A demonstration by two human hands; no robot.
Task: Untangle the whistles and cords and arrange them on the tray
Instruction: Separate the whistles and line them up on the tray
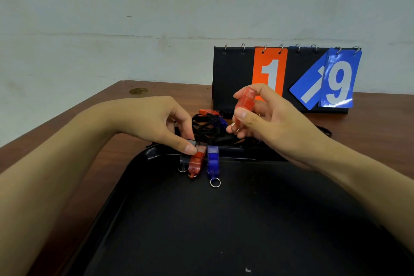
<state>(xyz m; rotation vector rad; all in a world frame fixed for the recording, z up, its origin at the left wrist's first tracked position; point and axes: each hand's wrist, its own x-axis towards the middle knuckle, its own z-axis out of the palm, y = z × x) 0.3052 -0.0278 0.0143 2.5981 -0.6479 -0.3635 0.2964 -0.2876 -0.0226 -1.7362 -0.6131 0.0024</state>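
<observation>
A red whistle (pixel 244 102) is pinched above the table (pixel 94 116) by the right hand (pixel 266 116). On the black tray (pixel 224 219), a second red whistle (pixel 196 162) is touched at its top end by the left hand (pixel 161 121); a blue whistle (pixel 212 161) lies just beside it, ring toward the viewer. A tangle of black cords (pixel 208 129) is heaped behind the tray rim. A flip scoreboard (pixel 233 74) is stood behind, showing 1 and 9.

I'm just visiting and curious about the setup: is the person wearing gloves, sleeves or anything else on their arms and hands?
No. The left hand and right hand are bare, with no gloves, rings or watch visible. Both forearms are uncovered to the picture's edge, so no sleeves show. Fingernails look short and unpainted.
</observation>
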